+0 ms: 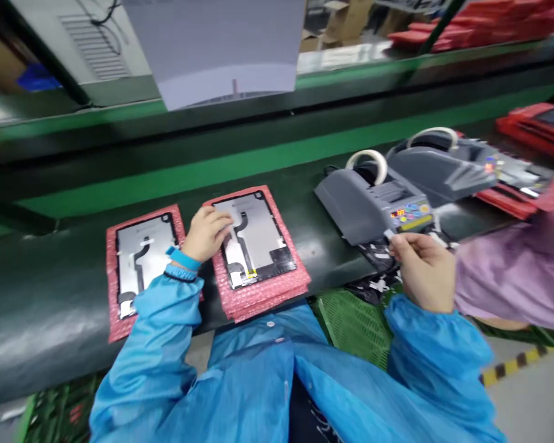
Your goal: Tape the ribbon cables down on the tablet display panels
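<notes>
My left hand [207,232] rests at the left edge of a tablet screen panel [264,229], its fingers loosely bent and apart. The panel is grey-backed with a black border and a dark flex cable. It lies on a stack of pink bubble-wrap sheets [268,294]. My right hand [423,269] pinches a short piece of white tape [389,235] at the front of a grey tape dispenser [367,206] with a lit control panel. To the left of my left hand, a second similar panel [151,255] lies on pink bubble wrap, partly hidden by my sleeve.
Another grey tape dispenser [438,166] stands farther right, near red trays [538,132]. A person's lilac sleeve [517,271] reaches in at the right. Below the bench edge is a green crate [353,326]. A white sheet [216,49] hangs from the shelf ahead.
</notes>
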The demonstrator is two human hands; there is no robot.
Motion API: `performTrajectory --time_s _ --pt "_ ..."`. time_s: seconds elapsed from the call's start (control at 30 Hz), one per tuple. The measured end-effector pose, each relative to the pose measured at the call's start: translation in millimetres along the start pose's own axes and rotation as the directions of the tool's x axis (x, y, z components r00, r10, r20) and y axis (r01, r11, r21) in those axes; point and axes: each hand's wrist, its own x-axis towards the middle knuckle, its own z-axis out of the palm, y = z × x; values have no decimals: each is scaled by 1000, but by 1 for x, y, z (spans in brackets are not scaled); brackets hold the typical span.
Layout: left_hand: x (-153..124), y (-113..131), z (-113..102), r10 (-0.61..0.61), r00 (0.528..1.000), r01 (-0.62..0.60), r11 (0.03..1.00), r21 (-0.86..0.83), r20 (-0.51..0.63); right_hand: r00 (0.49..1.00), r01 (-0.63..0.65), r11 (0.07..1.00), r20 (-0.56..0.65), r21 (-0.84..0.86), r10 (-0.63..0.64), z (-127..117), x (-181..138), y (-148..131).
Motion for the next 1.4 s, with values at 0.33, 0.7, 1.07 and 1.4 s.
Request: performTrajectory --time_s 0.33,0.7,1.07,1.4 --pt "-3 -8 28 25 989 -14 997 -75 145 637 395 902 759 -172 -134 188 3 -76" --pt "-5 -9 33 17 988 -1 995 -101 151 569 621 649 822 -440 13 223 -4 -92" --pt "-6 -9 36 14 993 -5 996 -84 116 568 670 544 821 -505 63 229 -10 -103" --pt "-5 -8 33 -10 989 21 998 -68 150 719 573 528 694 -627 44 208 12 -95"
